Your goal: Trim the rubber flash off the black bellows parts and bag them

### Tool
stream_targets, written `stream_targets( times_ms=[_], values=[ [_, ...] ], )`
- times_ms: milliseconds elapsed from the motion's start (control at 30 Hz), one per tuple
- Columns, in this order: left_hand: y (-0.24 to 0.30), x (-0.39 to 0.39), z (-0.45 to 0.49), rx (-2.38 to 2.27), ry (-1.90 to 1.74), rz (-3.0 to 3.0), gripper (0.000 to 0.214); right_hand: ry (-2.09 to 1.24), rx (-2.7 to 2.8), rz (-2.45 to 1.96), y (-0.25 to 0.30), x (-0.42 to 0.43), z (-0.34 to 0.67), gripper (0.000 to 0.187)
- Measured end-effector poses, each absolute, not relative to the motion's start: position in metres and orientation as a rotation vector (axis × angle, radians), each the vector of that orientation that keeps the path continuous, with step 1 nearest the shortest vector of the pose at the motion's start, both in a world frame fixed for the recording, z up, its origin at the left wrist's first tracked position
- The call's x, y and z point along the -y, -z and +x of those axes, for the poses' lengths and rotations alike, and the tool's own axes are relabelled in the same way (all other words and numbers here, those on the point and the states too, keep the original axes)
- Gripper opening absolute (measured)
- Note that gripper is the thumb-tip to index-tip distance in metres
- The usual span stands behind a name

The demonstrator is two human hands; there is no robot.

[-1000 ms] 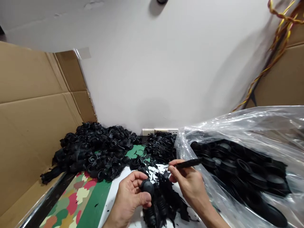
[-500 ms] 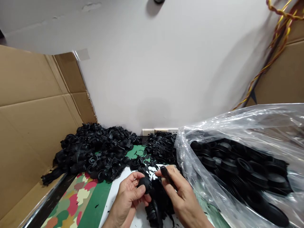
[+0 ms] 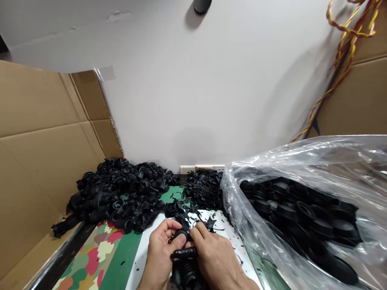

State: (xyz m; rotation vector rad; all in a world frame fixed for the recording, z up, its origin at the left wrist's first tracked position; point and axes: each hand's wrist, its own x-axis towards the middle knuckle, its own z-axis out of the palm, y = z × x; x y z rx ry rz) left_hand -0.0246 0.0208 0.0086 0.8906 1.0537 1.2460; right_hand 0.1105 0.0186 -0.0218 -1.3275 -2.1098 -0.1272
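Note:
Between my hands is a black rubber boot with a round end. My left hand grips it between thumb and fingers. My right hand is closed at its right side, with the fingertips pressed against the boot and partly hidden. Under my hands and between the wrists lie more black ribbed rubber boots, partly covered by the hands. Thin black rubber scraps are scattered on the white board just beyond my right hand.
A large heap of black ribbed boots stands at the left, against a cardboard sheet. Behind the board is a pile of trimmings. On the right, an open clear plastic bag holds more black rubber parts. Twisted wires hang beyond it.
My right hand has moved left and closed in on the boot beside my left hand. The dark piece that showed in its fingers before is out of sight. My left hand stays on the boot.

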Motion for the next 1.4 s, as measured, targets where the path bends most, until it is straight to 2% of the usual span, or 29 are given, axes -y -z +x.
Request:
stream_targets(
  times_ms=[67, 200, 367, 467, 567, 733, 833, 900, 1000, 1233, 1400],
  values=[
    [-0.010, -0.021, -0.024, -1.067, -1.242, 0.904, 0.031, 0.227, 2.216, -1.243, 0.016, -0.019, 0.111, 0.014],
    [-0.001, -0.023, -0.022, -1.168, -1.277, 0.861, 0.030, 0.161, 2.357, -1.057, 0.011, -0.021, 0.113, 0.016],
    [0.007, -0.035, -0.029, -1.276, -1.461, 0.771, 0.030, 0.247, 2.472, -0.829, 0.029, -0.010, 0.096, 0.010],
    [0.001, -0.043, -0.037, -1.257, -1.614, 0.727, 0.035, 0.380, 2.492, -0.661, 0.035, -0.004, 0.092, 0.024],
    [-0.005, -0.043, -0.040, -1.155, -1.560, 0.728, 0.038, 0.387, 2.409, -0.874, 0.022, -0.010, 0.106, 0.013],
    [-0.006, -0.037, -0.038, -1.006, -1.431, 0.698, 0.042, 0.550, 2.165, -1.173, -0.004, -0.032, 0.140, 0.025],
    [-0.005, -0.037, -0.039, -0.947, -1.398, 0.672, 0.041, 0.522, 2.144, -1.286, -0.001, -0.038, 0.144, 0.022],
    [-0.004, -0.038, -0.040, -0.909, -1.378, 0.649, 0.038, 0.369, 2.126, -1.285, 0.005, -0.036, 0.140, 0.017],
    [-0.003, -0.037, -0.039, -0.890, -1.371, 0.630, 0.037, 0.047, 1.989, -1.205, 0.012, -0.029, 0.127, 0.023],
    [-0.001, -0.030, -0.030, -1.000, -1.214, 0.888, 0.035, -0.850, 1.593, -1.069, 0.005, -0.020, 0.101, 0.012],
    [-0.011, -0.028, -0.035, -1.141, -1.297, 1.179, 0.032, -1.660, 1.184, -0.893, -0.005, -0.023, 0.119, 0.032]
  ],
)
